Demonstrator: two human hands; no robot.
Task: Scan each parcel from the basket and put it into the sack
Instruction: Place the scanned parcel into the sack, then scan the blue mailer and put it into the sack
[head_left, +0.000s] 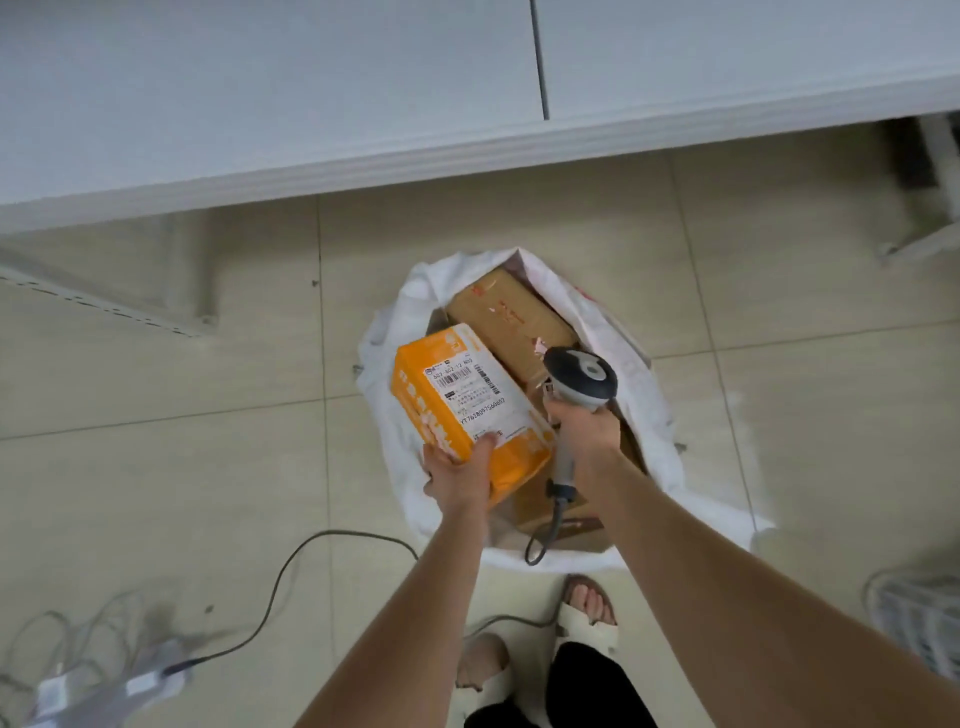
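An orange parcel (431, 410) with a white shipping label facing up is over the mouth of the white sack (649, 410) on the floor. My left hand (460, 475) grips the parcel's near corner, thumb on the label. My right hand (579, 428) grips the handle of a grey barcode scanner (582, 379), its head just right of the parcel. Brown cardboard boxes (506, 317) lie inside the sack.
A white table (260, 104) spans the top, its leg (940, 192) at the right. The scanner cable (291, 571) runs across the tiled floor to a power strip (104, 691) at bottom left. A wire basket (919, 618) shows at the right edge. My sandalled feet (587, 618) stand just before the sack.
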